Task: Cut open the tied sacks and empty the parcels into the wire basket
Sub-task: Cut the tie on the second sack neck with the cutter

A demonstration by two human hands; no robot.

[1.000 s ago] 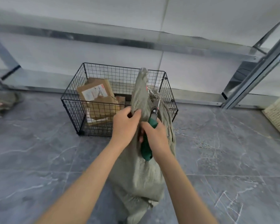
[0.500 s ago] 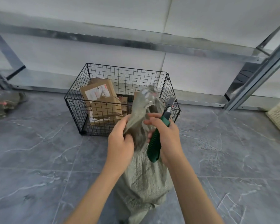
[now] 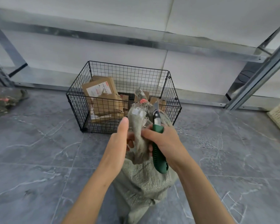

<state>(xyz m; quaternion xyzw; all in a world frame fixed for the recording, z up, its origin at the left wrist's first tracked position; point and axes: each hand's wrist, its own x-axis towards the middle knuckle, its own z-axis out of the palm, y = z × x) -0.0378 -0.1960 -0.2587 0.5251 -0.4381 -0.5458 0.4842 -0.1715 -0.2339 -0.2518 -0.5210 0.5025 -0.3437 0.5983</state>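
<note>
- Left hand [image 3: 118, 143] fingers [image 3: 130, 140] are curling round the gathered neck of the sack [image 3: 141, 177], thumb raised; right hand [image 3: 166, 139] is clenching the knife [image 3: 158, 152], its blade pointing up beside the red tie [image 3: 142, 101].
- Risk: a slipping blade could be nicking the nearby left thumb.
- The sack is standing just before the wire basket [image 3: 128, 67], whose near wall is barring the tipping; parcels [image 3: 102, 97] are lying inside.
- A second sack [image 3: 5, 101] is lying well left of the wire basket.

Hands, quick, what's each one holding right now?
Left hand: closed, gripping the neck of the sack, thumb raised.
Right hand: closed around the green utility knife, blade up.
</note>
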